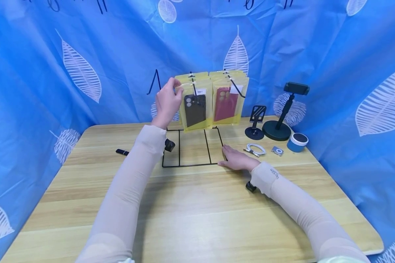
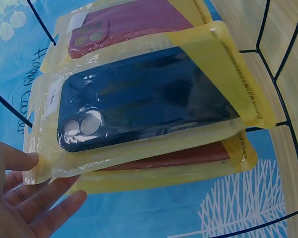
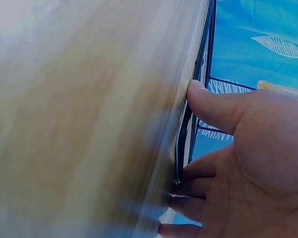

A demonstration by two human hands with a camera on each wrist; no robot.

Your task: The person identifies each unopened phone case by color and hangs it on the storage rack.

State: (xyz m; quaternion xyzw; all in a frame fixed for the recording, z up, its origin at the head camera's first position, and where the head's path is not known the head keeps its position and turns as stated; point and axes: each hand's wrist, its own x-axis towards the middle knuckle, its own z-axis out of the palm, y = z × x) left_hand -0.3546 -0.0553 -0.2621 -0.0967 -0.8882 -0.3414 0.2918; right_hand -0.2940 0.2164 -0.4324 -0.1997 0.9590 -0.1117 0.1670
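My left hand (image 1: 167,102) pinches the upper left corner of a yellow-clear bag that holds a dark phone case (image 1: 195,109). The thumb is in front of the bag and a finger behind it. This bag hangs by its top hole on a hook of a black wire display rack (image 1: 191,165). Beside it, a second bag with a dark red phone case (image 1: 226,104) hangs on another hook, with more bags behind both. My right hand (image 1: 237,159) rests at the front right corner of the rack's base, thumb and fingers spread and touching the wire.
Right of the rack stand a small black phone stand (image 1: 254,132) and a taller phone holder (image 1: 277,129). In front of them lie a coiled white cable (image 1: 255,149), a small silver device (image 1: 277,151) and a blue round jar (image 1: 297,143). A black stick-like object (image 1: 122,152) lies left.
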